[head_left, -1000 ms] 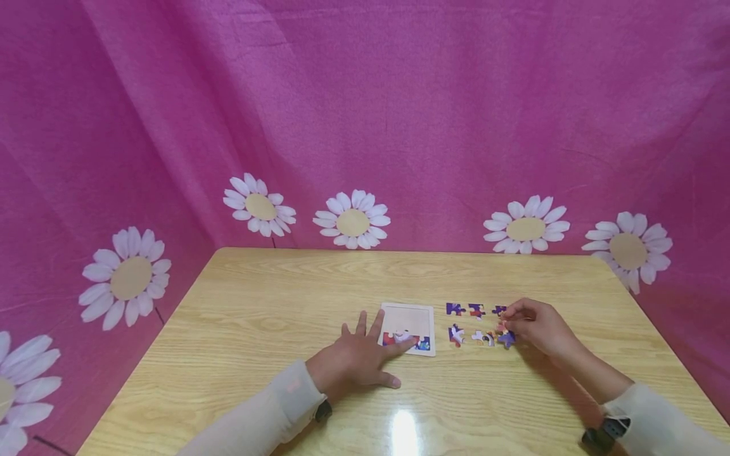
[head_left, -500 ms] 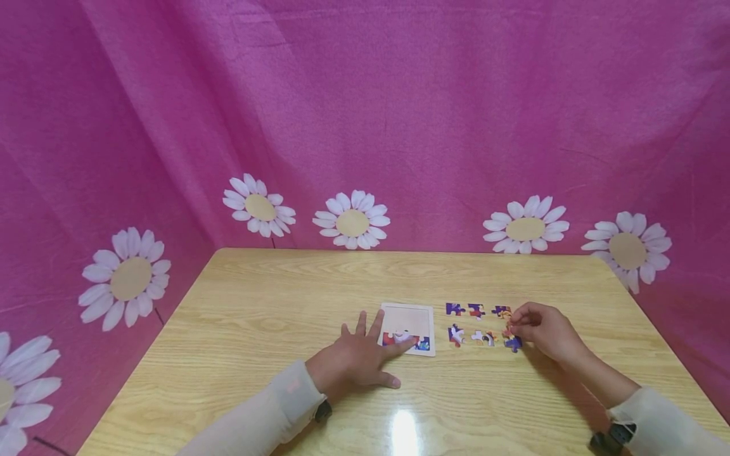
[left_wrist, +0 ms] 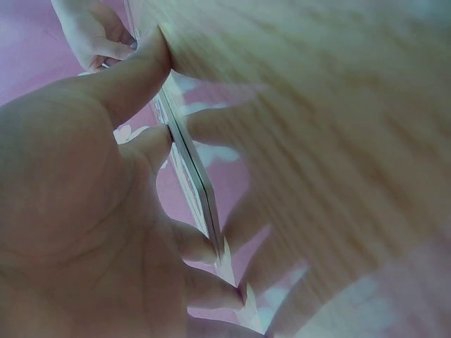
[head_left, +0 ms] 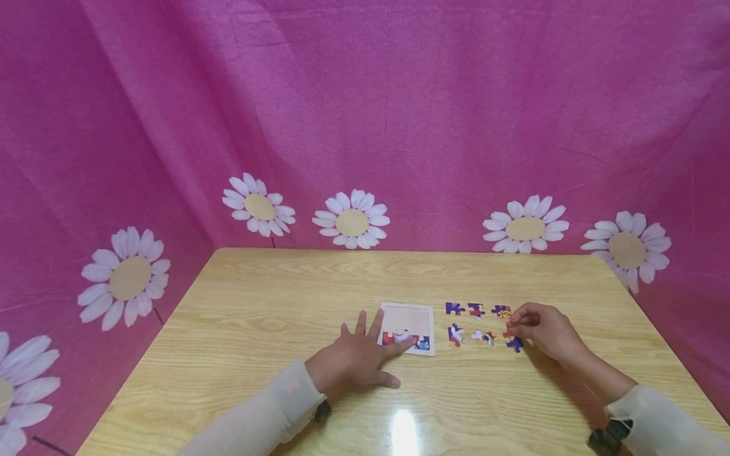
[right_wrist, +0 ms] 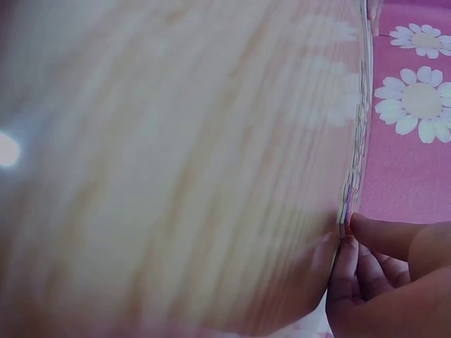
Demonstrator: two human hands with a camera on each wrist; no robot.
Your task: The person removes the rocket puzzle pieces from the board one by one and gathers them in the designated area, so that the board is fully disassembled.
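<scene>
My left hand (head_left: 358, 358) lies spread on the table, its fingers straight. One finger reaches over the near strip of fitted pieces (head_left: 390, 339) in a small white-rimmed puzzle tray (head_left: 432, 326). In the left wrist view, the edge of the tray (left_wrist: 199, 176) runs along the fingers. To the right, my right hand (head_left: 544, 329) pinches a purple and red jigsaw piece (head_left: 515, 344) between thumb and fingers, low at the tabletop. From the right wrist, the thumb and fingertips (right_wrist: 350, 241) meet at the piece's edge; most of that piece is hidden.
Loose jigsaw pieces lie in two rows between the tray and the right hand, among them a purple one (head_left: 454, 309), a red and purple one (head_left: 476, 310) and a white one (head_left: 483, 338). A pink curtain (head_left: 365, 126) with daisies surrounds the wooden table (head_left: 285, 285).
My right hand has shifted slightly right with the pinched piece, which now sits farther from its neighbour in the near row. The left hand has stayed in place.
</scene>
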